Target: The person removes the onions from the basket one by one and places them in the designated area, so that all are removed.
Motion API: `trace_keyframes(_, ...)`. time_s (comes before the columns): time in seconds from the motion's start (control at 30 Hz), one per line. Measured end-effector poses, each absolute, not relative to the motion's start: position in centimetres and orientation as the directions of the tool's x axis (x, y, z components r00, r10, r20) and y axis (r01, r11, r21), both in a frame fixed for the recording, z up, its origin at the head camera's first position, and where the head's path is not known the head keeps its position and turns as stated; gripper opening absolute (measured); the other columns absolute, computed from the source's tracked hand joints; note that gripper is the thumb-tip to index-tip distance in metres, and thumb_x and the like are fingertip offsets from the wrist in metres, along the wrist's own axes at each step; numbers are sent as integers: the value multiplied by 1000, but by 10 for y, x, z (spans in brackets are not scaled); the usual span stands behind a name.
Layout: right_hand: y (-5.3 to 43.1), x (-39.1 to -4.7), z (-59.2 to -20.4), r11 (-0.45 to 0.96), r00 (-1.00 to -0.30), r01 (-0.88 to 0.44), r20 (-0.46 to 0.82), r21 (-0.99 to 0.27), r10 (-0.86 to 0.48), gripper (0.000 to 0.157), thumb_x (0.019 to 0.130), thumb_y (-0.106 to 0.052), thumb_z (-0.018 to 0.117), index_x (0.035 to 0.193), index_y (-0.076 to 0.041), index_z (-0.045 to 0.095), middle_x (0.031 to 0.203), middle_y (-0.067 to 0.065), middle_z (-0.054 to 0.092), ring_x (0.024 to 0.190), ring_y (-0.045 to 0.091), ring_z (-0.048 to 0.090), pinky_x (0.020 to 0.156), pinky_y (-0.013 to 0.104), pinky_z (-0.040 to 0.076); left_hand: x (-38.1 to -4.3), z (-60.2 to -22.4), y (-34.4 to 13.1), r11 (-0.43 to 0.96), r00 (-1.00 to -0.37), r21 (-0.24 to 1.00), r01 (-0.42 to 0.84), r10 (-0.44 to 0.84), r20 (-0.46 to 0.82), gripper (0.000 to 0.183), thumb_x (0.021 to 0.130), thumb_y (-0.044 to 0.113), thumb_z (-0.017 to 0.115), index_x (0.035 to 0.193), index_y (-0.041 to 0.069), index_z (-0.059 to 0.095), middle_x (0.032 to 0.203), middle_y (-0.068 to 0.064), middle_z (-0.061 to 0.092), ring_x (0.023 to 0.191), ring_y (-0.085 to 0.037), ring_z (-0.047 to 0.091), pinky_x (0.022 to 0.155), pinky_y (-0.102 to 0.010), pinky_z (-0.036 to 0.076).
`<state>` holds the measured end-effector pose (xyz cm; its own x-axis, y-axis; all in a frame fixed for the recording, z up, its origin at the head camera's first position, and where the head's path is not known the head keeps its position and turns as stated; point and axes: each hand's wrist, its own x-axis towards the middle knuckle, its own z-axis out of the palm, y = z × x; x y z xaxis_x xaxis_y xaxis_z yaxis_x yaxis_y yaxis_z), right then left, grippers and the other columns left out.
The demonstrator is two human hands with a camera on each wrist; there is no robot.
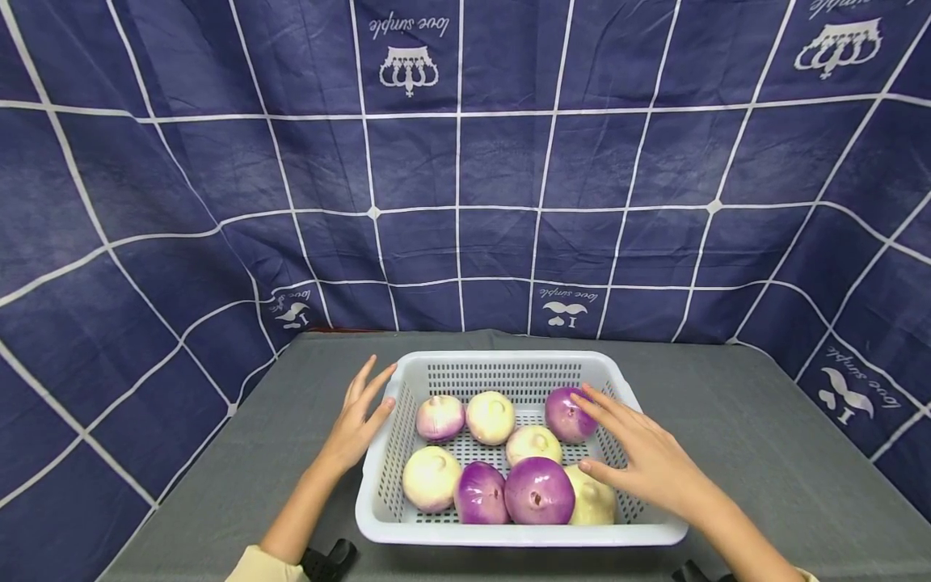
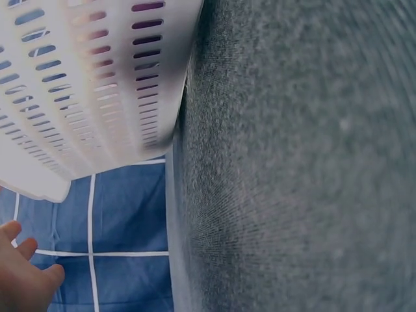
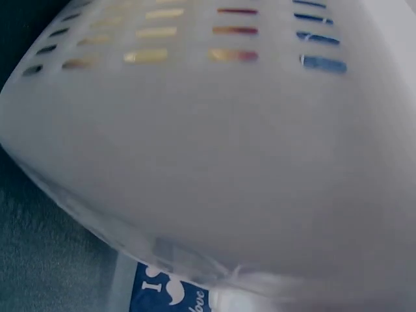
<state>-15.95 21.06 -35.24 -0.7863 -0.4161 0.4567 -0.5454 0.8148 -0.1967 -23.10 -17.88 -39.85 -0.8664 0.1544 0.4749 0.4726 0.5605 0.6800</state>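
A white plastic basket (image 1: 524,533) with slotted walls holds several onions, some pale and some purple. My left hand (image 1: 356,428) is at its left rim with fingers spread and nothing held; whether the thumb touches the rim I cannot tell. Over the right side reaches my right hand (image 1: 647,457), its fingers extended. Those fingertips overlap a purple onion (image 1: 563,416) at the back right, and the thumb is above a pale onion (image 1: 591,501); contact is unclear. At the front lies a larger purple onion (image 1: 540,491). In the left wrist view, part of the left hand (image 2: 26,276) shows below the basket wall (image 2: 123,84).
The basket stands on a grey cloth-covered table (image 1: 727,420). Behind and beside it hangs a blue curtain (image 1: 502,162) with white grid lines. Dark straps (image 1: 330,559) show near the wrists. Basket wall (image 3: 195,149) fills most of the right wrist view.
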Motion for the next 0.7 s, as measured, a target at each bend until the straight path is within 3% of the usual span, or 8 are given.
trace_keyframes(0.43, 196, -156, -358, 781, -761, -595, 445, -188, -473, 70, 73, -48, 66, 136, -30, 41, 141, -3, 42, 123, 24, 46, 92, 49, 40, -233, -404, -178, 447, -849, 725, 524, 202, 489, 43, 89, 18, 47, 133, 15, 46, 150, -12, 20, 135, -41, 13, 95, -70, 13)
trace_keyframes(0.7, 183, -154, -359, 766, -767, -611, 391, -200, -509, 70, 74, -51, 62, 137, -34, 37, 144, -4, 38, 127, 23, 42, 92, 51, 40, -234, -408, -179, 283, -847, 803, 524, 277, 455, 42, 91, 13, 40, 132, 7, 45, 150, -15, 14, 136, -43, 7, 96, -69, 14)
